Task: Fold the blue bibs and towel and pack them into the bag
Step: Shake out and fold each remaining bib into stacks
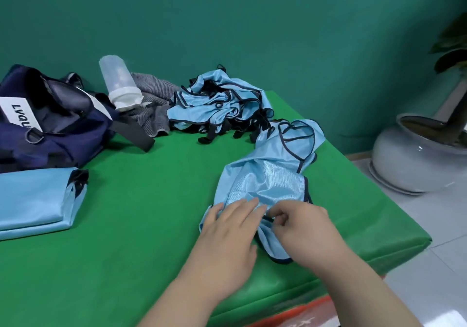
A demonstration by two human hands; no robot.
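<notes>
- You work on a table under a green cover [141,200], pushed against a teal wall [252,23]; a pale tiled floor [429,225] lies at 3 to 4 o'clock.
- A white plant pot [409,165] stands on that floor at 3 o'clock, near the table's right edge but apart from it.
- The navy bag [50,129] sits open at 9 to 10 o'clock, with a clear bottle [118,81] leaning on its right side and the grey striped towel [156,94] crumpled just behind.
- The pile of unfolded bibs [219,101] is at 12 o'clock, beside the towel.
- A folded stack of bibs [35,197] lies at 9 o'clock, just in front of the bag.
- The loose bib [267,175] stretches from the pile toward you, ending at 5 o'clock.
- Your left hand [227,233] lies flat on its near edge, fingers straight and together.
- Your right hand [305,230] has its fingers curled, pinching the bib's dark trim just beside the left fingertips.
- The table's right edge runs from 1 o'clock to a corner at 4 o'clock; the near edge crosses under your forearms.
- Bare green cover spreads between the folded stack and your left hand.
</notes>
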